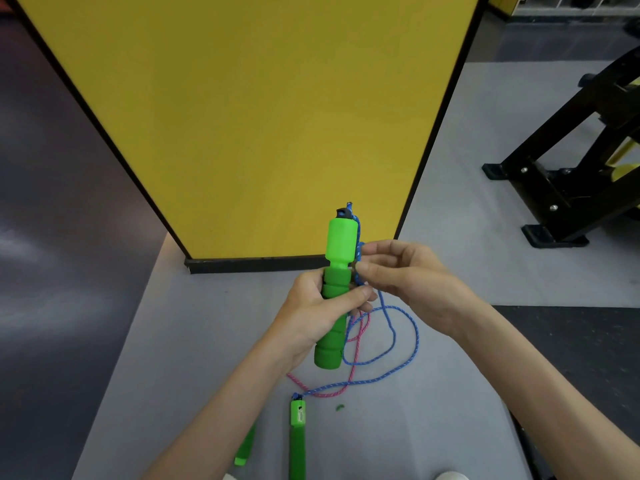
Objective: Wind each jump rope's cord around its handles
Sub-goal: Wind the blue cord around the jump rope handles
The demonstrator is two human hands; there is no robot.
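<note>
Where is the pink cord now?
In the head view, the pink cord lies on the grey floor at lower centre, crossing the blue cord, just beyond the green handle on the floor.

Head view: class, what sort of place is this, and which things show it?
Probably a gym or exercise room. A black steel rack stands on the grey floor, a yellow panel stands ahead, and the left hand holds a jump-rope handle.

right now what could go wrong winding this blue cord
The blue cord hangs in loops crossing the pink cord, so winding may tangle both. Its far end seems to join the floor handle, which may drag. The right hand only pinches the cord beside the held handle; turns could slip.
</note>
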